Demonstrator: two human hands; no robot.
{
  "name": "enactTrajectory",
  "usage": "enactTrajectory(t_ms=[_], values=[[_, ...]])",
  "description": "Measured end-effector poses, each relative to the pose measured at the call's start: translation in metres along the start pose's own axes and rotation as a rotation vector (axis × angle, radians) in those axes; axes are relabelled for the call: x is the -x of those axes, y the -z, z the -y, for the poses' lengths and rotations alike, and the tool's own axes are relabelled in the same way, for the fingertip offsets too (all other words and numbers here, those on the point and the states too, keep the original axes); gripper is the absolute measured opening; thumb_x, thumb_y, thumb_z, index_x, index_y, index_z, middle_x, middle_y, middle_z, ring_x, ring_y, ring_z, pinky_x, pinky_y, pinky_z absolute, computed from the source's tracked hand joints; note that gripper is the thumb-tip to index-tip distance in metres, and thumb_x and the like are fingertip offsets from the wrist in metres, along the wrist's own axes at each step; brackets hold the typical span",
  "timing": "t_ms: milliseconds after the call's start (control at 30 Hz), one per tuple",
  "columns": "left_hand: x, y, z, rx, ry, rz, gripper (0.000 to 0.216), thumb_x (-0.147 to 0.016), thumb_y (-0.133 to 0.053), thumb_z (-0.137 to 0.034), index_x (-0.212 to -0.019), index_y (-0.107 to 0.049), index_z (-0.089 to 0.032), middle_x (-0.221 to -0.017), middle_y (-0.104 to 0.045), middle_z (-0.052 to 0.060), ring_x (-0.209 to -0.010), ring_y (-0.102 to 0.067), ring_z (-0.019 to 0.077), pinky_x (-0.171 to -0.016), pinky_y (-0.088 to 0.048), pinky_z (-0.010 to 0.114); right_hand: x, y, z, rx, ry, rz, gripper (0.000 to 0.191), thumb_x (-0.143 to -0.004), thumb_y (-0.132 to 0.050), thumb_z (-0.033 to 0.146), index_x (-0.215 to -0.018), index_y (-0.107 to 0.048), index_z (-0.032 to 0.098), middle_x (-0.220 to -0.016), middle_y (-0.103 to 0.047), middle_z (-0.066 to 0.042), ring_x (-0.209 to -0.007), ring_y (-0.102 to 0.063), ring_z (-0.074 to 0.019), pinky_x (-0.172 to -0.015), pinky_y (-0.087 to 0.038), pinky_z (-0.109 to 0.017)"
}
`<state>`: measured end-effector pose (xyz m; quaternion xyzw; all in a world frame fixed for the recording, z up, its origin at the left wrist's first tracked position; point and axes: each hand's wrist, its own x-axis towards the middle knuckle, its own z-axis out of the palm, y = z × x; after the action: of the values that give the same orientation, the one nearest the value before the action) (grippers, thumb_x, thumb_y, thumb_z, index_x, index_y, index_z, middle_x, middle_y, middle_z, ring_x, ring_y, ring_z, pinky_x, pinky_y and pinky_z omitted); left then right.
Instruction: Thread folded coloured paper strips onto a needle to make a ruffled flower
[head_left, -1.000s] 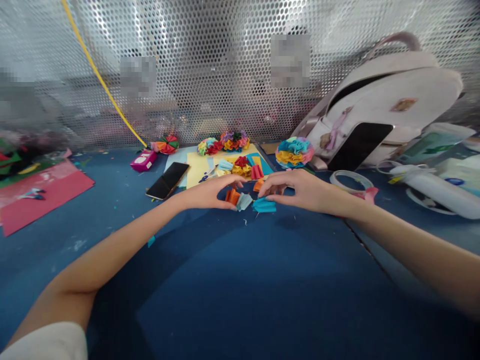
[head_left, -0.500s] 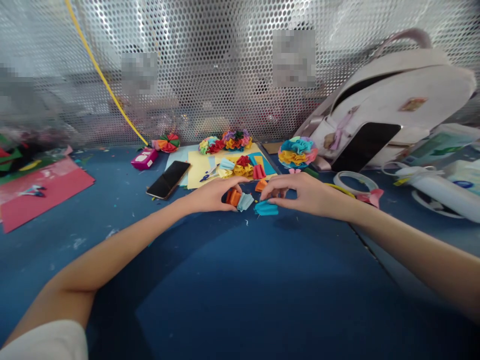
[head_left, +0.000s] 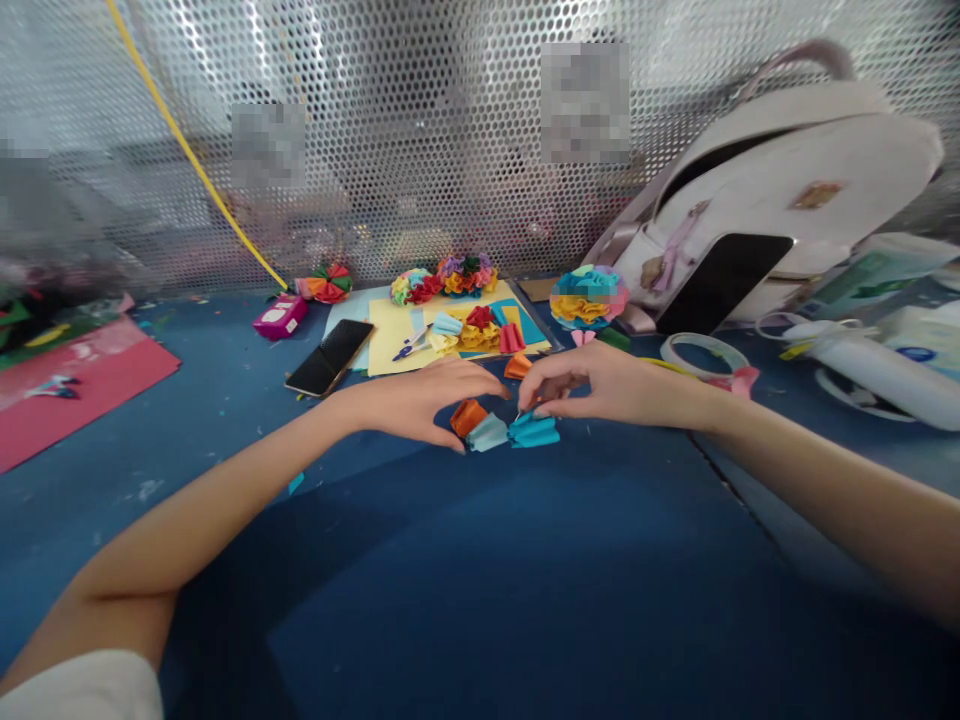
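Right hand [head_left: 615, 392]: fingers pinched narrow on the teal pleated paper [head_left: 534, 432] (something thin pokes up there, too small to tell).
Left hand [head_left: 409, 402]: fingers curved, holding nothing, just beside the orange pleated paper [head_left: 469, 417], left of the teal paper.
Beyond the teal paper: yellow card [head_left: 394, 345] under paper rosettes [head_left: 480, 335].

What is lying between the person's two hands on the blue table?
The head view shows, between the left hand and right hand, an orange pleated paper piece, a pale blue pleated paper piece and a teal pleated paper piece.

Folded paper pieces [head_left: 487, 428] lie between the left hand [head_left: 412, 400] and right hand [head_left: 607, 388], before paper sheets [head_left: 394, 340] bearing paper flowers [head_left: 478, 335].
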<state>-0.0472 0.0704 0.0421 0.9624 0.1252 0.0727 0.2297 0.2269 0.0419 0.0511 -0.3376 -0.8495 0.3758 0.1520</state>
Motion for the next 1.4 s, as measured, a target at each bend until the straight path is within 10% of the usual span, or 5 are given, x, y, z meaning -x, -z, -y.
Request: enactTrajectory(t_ms=[100, 233, 800, 1400], values=[[-0.001, 0.006, -0.008, -0.02, 0.1, -0.155, 0.011, -0.095, -0.064, -0.027, -0.102, -0.069, -0.021, -0.115, -0.067, 0.008, -0.11, -0.061, 0.0228, -0.098, -0.045, 0.036, 0.0, 0.0, 0.003, -0.057, -0.029, 0.005, 0.019, -0.086, -0.068, 0.038, -0.093, -0.072, 0.021, -0.098, -0.075, -0.003, -0.078, -0.072, -0.0151, -0.069, -0.056, -0.025], [-0.004, 0.002, -0.015, -0.087, 0.271, -0.251, 0.007, -0.09, -0.062, -0.015, -0.088, -0.069, -0.018, -0.089, -0.068, 0.002, -0.081, -0.06, 0.0163, -0.076, -0.043, 0.029, 0.001, 0.0, 0.004, -0.036, -0.025, 0.004, 0.018, -0.085, -0.065, 0.032, -0.097, -0.072, 0.021, -0.1, -0.074, -0.003, -0.079, -0.071, -0.015, -0.07, -0.056, -0.026], [-0.011, -0.021, -0.04, -0.105, 0.369, -0.052, 0.02, -0.089, -0.06, -0.01, -0.094, -0.077, -0.019, -0.091, -0.079, 0.003, -0.069, -0.066, 0.0145, -0.063, -0.041, 0.026, -0.001, -0.007, 0.001, -0.11, -0.057, 0.153, 0.022, -0.089, -0.066, 0.04, -0.098, -0.074, 0.021, -0.084, -0.074, -0.001, -0.074, -0.069, -0.0157, -0.066, -0.053, -0.027], [-0.009, -0.023, -0.043, -0.093, 0.408, -0.054, 0.015, -0.087, -0.065, -0.01, -0.094, -0.076, -0.017, -0.094, -0.075, 0.006, -0.081, -0.068, 0.0192, -0.067, -0.044, 0.029, 0.002, -0.041, 0.002, 0.004, -0.07, -0.089, 0.013, -0.085, -0.066, 0.035, -0.083, -0.069, 0.022, -0.075, -0.072, 0.0, -0.062, -0.063, -0.0134, -0.057, -0.048, -0.024]])
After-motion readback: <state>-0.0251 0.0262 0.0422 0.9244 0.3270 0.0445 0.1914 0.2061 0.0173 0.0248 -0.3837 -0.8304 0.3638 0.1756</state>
